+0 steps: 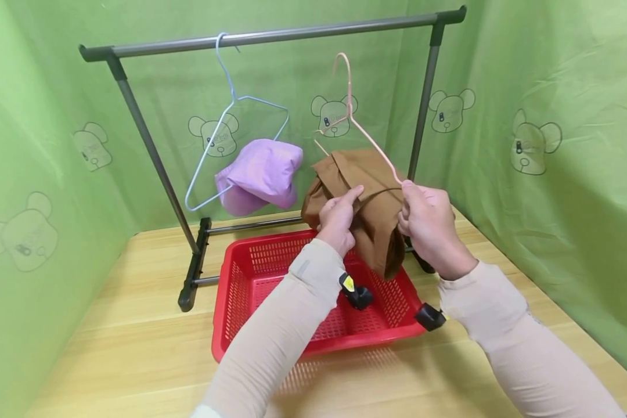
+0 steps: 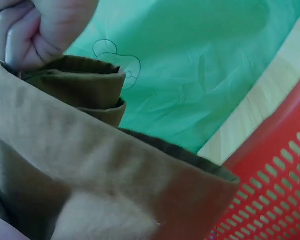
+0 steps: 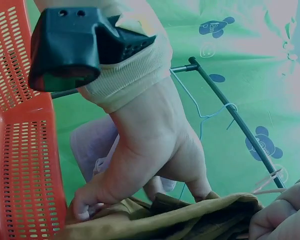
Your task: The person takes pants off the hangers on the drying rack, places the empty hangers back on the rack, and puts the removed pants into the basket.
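Brown fabric garment [image 1: 376, 223]: bunched in the air above the right part of the red perforated plastic basket [image 1: 366, 338].
Left hand [image 1: 339, 220]: above the basket, grasping the brown garment, thumb laid along its front.
Right hand [image 1: 431, 223]: above the basket's right side, fingers curled tight on a corner of the thin pink wire hanger [image 1: 371, 141], partly hidden by the garment.
Pale wood-grain table [image 1: 136, 337]: under the basket.
Lilac cloth [image 1: 263, 174]: above and behind the basket, on a light-blue wire hanger [image 1: 233, 94].
Grey metal rack [image 1: 292, 35]: behind the basket, bearing that blue hanger.
Green printed curtain [image 1: 172, 87]: farthest behind the basket.
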Tool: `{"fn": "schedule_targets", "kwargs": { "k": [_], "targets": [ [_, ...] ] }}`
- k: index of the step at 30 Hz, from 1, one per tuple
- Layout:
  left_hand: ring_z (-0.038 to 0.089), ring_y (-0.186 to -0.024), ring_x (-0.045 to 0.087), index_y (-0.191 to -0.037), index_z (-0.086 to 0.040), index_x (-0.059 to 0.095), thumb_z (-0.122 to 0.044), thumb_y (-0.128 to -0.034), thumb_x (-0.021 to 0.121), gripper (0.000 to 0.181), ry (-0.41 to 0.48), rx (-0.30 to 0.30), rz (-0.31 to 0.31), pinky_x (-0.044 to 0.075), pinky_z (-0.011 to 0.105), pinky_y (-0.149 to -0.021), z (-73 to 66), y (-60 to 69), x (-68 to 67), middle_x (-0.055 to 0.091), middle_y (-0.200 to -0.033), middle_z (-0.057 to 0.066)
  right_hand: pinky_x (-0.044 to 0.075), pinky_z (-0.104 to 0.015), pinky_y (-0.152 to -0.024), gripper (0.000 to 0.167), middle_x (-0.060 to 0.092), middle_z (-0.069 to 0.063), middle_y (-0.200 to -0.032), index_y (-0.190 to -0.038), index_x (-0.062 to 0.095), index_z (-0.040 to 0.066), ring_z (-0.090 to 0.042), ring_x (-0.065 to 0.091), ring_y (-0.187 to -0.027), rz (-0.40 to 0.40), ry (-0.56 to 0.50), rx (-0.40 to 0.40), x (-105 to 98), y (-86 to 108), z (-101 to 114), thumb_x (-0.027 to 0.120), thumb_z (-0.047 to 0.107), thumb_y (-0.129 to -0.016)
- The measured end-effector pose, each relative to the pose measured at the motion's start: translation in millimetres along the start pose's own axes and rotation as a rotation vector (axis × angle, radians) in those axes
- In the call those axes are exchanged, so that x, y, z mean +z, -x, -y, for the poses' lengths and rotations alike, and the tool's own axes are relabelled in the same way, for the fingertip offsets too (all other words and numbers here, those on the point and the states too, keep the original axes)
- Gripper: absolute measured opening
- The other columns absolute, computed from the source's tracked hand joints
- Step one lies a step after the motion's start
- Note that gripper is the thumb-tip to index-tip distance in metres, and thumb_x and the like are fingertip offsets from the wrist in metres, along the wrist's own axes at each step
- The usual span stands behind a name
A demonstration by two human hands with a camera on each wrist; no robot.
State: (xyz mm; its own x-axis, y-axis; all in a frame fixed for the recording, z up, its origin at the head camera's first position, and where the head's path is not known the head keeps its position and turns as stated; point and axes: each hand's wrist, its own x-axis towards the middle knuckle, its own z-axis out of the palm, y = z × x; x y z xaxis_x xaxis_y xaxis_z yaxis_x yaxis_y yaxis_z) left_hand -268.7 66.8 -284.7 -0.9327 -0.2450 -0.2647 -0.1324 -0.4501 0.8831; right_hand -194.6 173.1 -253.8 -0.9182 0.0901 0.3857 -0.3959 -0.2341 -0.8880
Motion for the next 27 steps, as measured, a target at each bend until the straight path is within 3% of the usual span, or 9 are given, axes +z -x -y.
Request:
{"fn": "schedule_targets", "kwargs": {
  "k": [2,4,6,9,12,13,18,22,27],
  "targets": [
    [0.027,-0.119,0.028,-0.081,-0.018,0.056,-0.034,-0.0627,0.090,0.042,-0.044,-0.017,-0.030,0.041,0.036,-0.090,0.0,0.6,-0.3,0.034,-0.125,0.014,0.014,-0.026,-0.037,0.049,0.029,0.005,-0.043,-0.055,0.035,0.012,-0.005,0.024,-0.036,-0.004,0.006,-0.005,0,0.6,1,0.044,0.017,-0.103],
    [0.029,-0.119,0.031,-0.093,-0.019,0.053,-0.041,-0.0603,0.091,0.055,-0.067,-0.055,-0.025,0.040,0.039,-0.091,0.6,1.5,-0.7,0.034,-0.126,0.015,0.014,-0.026,-0.037,0.049,0.029,0.005,-0.043,-0.055,0.035,0.012,-0.005,0.025,-0.036,-0.005,0.001,-0.008,-1,0.9,1,0.044,0.017,-0.103],
    [0.030,-0.120,0.035,-0.109,-0.020,0.051,-0.048,-0.0593,0.090,0.069,-0.077,-0.113,0.009,0.037,0.046,-0.098,1.9,1.6,-2.0,0.037,-0.129,0.014,0.013,-0.026,-0.037,0.048,0.029,0.005,-0.043,-0.055,0.036,0.012,-0.005,0.025,-0.036,-0.006,-0.006,-0.013,-1,1.0,1,0.045,0.017,-0.103],
    [0.033,-0.128,0.036,-0.135,-0.021,0.042,-0.055,-0.0616,0.086,0.092,-0.080,-0.196,0.108,0.021,0.062,-0.107,4.7,-0.1,-5.2,0.036,-0.140,0.012,0.013,-0.026,-0.038,0.048,0.029,0.005,-0.043,-0.055,0.036,0.012,-0.005,0.025,-0.036,0.000,-0.013,-0.009,-2,1.2,1,0.045,0.017,-0.103],
    [0.034,-0.130,0.035,-0.147,-0.021,0.035,-0.053,-0.0648,0.084,0.101,-0.050,-0.219,0.176,0.013,0.067,-0.107,7.7,-3.0,-7.0,0.034,-0.146,0.010,0.013,-0.026,-0.037,0.049,0.029,0.006,-0.043,-0.055,0.036,0.012,-0.005,0.025,-0.036,0.006,0.000,-0.007,-4,1.7,0,0.044,0.016,-0.103],
    [0.034,-0.129,0.037,-0.148,-0.020,0.035,-0.050,-0.0658,0.085,0.100,-0.018,-0.208,0.184,0.018,0.063,-0.108,8.2,-3.5,-7.1,0.035,-0.145,0.010,0.013,-0.026,-0.037,0.049,0.029,0.006,-0.043,-0.054,0.036,0.012,-0.005,0.025,-0.036,0.009,0.004,-0.009,-3,1.7,-1,0.044,0.015,-0.103],
    [0.026,-0.106,0.052,-0.121,-0.012,0.054,-0.031,-0.0669,0.087,0.066,0.118,-0.162,0.141,0.042,0.043,-0.096,7.5,-4.0,-3.8,0.051,-0.121,0.008,0.015,-0.026,-0.037,0.049,0.029,0.006,-0.043,-0.054,0.035,0.011,-0.005,0.026,-0.036,0.026,0.047,-0.027,-1,1.9,-4,0.041,0.014,-0.103],
    [0.024,-0.093,0.057,-0.097,-0.011,0.057,-0.021,-0.0698,0.085,0.041,0.208,-0.160,0.147,0.048,0.041,-0.089,7.8,-7.0,-2.5,0.057,-0.105,0.007,0.017,-0.025,-0.038,0.050,0.028,0.005,-0.043,-0.054,0.033,0.011,-0.005,0.026,-0.037,0.034,0.064,-0.029,1,1.7,-6,0.040,0.014,-0.103],
    [0.021,-0.081,0.060,-0.085,-0.013,0.058,-0.014,-0.0755,0.081,0.025,0.275,-0.151,0.187,0.051,0.041,-0.084,9.9,-9.8,-2.7,0.061,-0.087,0.003,0.012,-0.026,-0.040,0.049,0.026,0.006,-0.044,-0.054,0.032,0.011,-0.004,0.025,-0.037,0.031,0.047,-0.030,2,1.2,-8,0.039,0.013,-0.103]
  ]
}}
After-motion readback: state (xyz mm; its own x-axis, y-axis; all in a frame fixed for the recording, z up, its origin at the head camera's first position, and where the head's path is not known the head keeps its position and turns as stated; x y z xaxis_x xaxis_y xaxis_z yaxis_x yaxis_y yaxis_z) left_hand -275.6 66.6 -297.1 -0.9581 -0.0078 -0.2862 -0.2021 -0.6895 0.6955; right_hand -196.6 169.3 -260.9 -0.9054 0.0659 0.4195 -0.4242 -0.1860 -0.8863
